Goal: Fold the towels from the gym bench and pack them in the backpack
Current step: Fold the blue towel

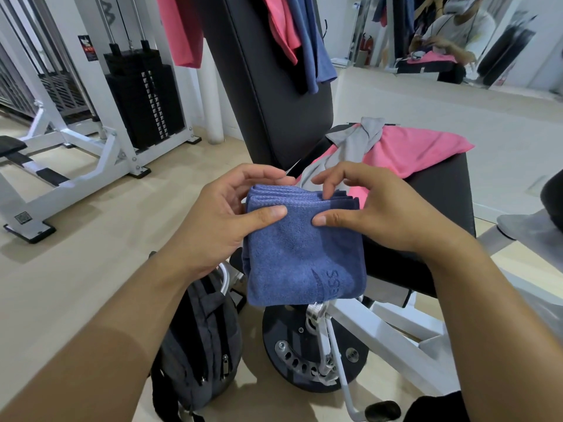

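Observation:
A folded blue towel hangs in the air in front of the gym bench seat, its layered top edge upward. My left hand grips its top left corner, thumb on the front face. My right hand pinches the top right part, thumb in front and fingers on the stacked edges. A pink towel and a grey towel lie crumpled on the seat behind. The black backpack stands on the floor below my left forearm, leaning by the bench base.
The upright bench backrest carries a pink cloth and a blue cloth draped over it. A weight-stack machine stands at the left. The bench's white frame and round black pivot disc sit below the towel. A mirror lines the far right wall.

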`<state>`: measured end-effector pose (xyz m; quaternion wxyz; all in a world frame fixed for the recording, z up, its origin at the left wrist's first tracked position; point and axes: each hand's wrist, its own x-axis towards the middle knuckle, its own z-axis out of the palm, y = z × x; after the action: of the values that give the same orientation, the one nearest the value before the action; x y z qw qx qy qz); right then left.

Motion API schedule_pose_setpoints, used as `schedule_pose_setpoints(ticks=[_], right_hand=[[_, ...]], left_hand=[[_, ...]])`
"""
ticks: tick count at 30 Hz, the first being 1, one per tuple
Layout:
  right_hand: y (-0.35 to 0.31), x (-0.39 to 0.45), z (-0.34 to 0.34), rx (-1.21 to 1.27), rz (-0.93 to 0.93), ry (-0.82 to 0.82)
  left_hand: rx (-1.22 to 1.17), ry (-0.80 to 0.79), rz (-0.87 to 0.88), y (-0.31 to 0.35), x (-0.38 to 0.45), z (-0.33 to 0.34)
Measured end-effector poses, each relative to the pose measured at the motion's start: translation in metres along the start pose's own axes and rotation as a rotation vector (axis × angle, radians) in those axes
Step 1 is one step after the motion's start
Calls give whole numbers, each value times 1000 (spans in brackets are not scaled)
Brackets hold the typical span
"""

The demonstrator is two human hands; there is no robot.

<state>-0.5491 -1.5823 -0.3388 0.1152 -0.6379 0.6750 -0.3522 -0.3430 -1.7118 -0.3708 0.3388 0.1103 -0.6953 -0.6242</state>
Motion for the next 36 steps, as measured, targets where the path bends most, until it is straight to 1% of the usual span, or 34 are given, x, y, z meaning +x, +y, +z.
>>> schedule_pose_setpoints(ticks=[6,11,16,18,23,26,30,33,34,36], right_hand=[[-2,-1,0,-13,1,-15],[-2,-1,0,-3,24,-62],[-5,-3,-5,245,-5,-83],[-4,-3,-5,298,-11,-91],[3,-2,-2,120,16,-83],[-1,-2,-1,111,62,-96],[-13,-3,-2,20,100,-137],[-25,-6,-10,-65,62,-118],[-29,-8,-12,-92,33,-102],[-38,-11,-15,-102,-19,-44]], left_hand=[[-10,-18,17,0,0,1],[8,-26,19,1,-1,0],[19,-22,4,0,-1,-2],[20,-22,2,1,-2,0],[9,3,48,1,-2,3],[-11,-10,42,0,-1,1],[-18,2,80,4,-2,4],[6,49,125,11,-1,4],[-3,65,111,13,-1,3],[-33,52,-1,16,-1,-1]])
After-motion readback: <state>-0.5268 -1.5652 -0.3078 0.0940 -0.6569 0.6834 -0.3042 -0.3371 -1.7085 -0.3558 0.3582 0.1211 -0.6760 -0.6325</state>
